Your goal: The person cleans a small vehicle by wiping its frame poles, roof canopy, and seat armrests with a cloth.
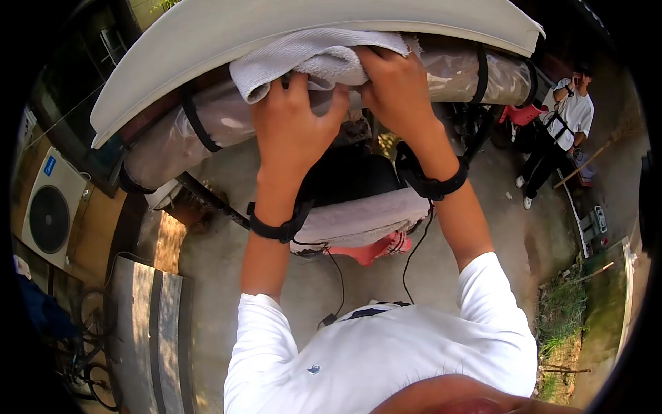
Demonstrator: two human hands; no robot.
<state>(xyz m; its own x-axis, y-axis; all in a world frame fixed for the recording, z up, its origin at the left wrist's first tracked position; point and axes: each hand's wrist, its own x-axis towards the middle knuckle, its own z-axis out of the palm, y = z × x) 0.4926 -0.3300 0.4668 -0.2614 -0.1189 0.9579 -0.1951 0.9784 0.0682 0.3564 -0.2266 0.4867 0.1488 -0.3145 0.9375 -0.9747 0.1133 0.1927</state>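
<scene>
A whitish terry towel (296, 58) lies bunched under the front edge of a pale curved canopy (331, 19). My left hand (293, 121) grips the towel's lower left part, thumb apart from the fingers. Higher up and to the right, my right hand (394, 86) has its fingers curled into the towel's right end, their tips partly hidden. Just beneath the canopy runs a rolled clear plastic sheet (162, 134), tied with black straps (200, 127). Both wrists wear black bands with thin cables hanging down.
Below my hands are a black seat (362, 176) and a pale cloth-covered part (365, 219). Another person (572, 114) stands at the right, near a red basket (522, 114). An air-conditioner unit (52, 207) and a bicycle (100, 379) are at the left.
</scene>
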